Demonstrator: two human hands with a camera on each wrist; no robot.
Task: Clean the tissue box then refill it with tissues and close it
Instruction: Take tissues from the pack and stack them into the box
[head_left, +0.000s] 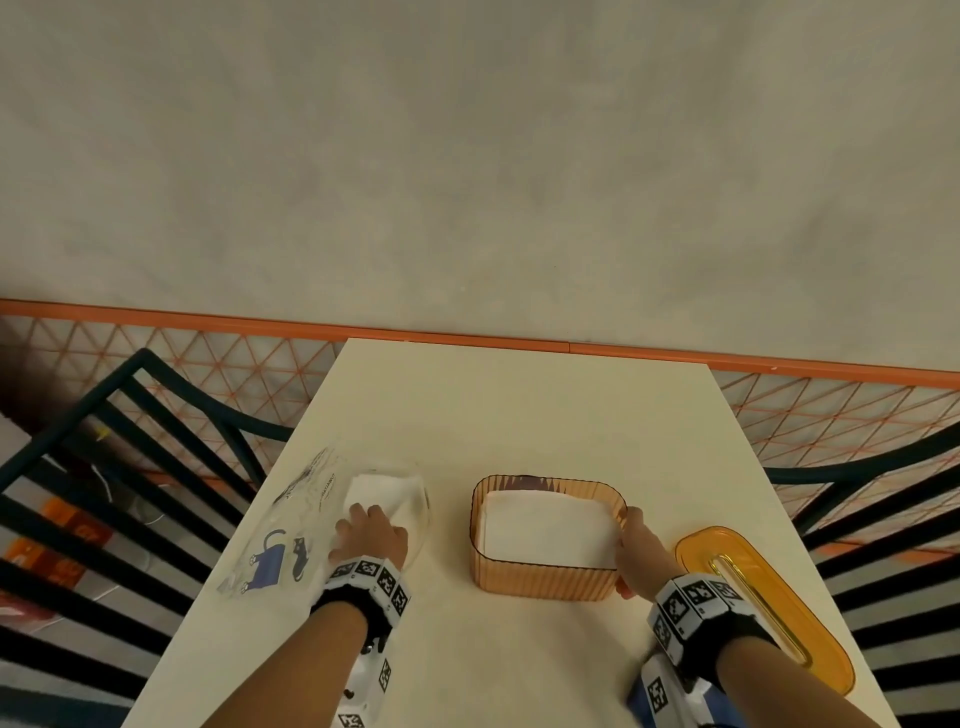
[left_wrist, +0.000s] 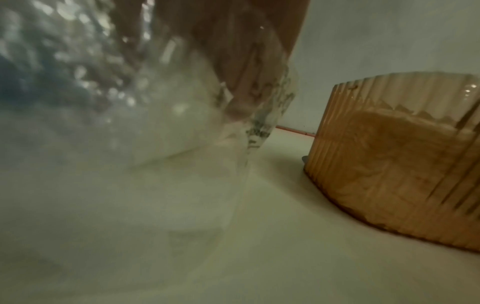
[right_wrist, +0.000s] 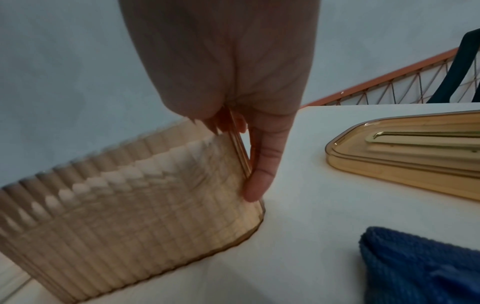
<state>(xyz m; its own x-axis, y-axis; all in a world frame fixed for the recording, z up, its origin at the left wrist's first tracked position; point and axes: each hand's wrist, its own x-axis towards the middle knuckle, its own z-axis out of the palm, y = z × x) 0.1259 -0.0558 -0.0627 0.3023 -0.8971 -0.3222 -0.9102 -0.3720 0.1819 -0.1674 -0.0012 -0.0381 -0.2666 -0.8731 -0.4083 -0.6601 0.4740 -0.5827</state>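
Note:
The amber ribbed tissue box (head_left: 545, 577) stands lidless mid-table with a white tissue stack (head_left: 545, 530) inside. My right hand (head_left: 636, 545) pinches the box's right wall; in the right wrist view the thumb (right_wrist: 257, 176) lies outside the box (right_wrist: 130, 205) and the fingers reach inside. My left hand (head_left: 371, 535) is inside a clear plastic tissue pack (head_left: 291, 519), fingers curled on the white tissues (head_left: 387, 493) left in it. In the left wrist view the hand (left_wrist: 233, 82) shows blurred through the plastic (left_wrist: 103, 102), with the box (left_wrist: 389, 164) to the right.
The amber lid (head_left: 763, 603) with its slot lies flat to the right of the box, also the lid (right_wrist: 415, 148) in the right wrist view. A blue cloth (right_wrist: 420, 267) sits near the front right. Dark chairs (head_left: 104, 467) flank the table (head_left: 519, 405).

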